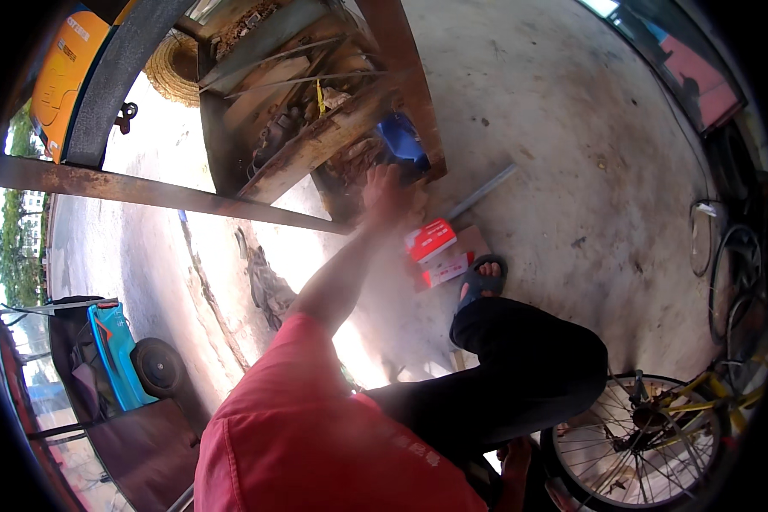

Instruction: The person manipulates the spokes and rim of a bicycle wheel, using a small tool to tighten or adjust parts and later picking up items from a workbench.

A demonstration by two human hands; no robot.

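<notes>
My left hand reaches out to the low front of a rusty metal rack. Its fingers are blurred against brown clutter, and I cannot make out whether they hold anything. Just beyond them sits a blue plastic-looking object. Nearer to me, a red and white box and a flatter pink-and-red packet lie on the ground beside my sandalled foot. My right hand hangs low beside my leg, close to a bicycle wheel; its fingers are partly hidden.
A grey metal bar lies on the concrete floor. The bicycle wheel stands at the lower right, with dark cables or hoses above it. A blue-and-brown vehicle is at the left. A straw hat hangs behind the rack.
</notes>
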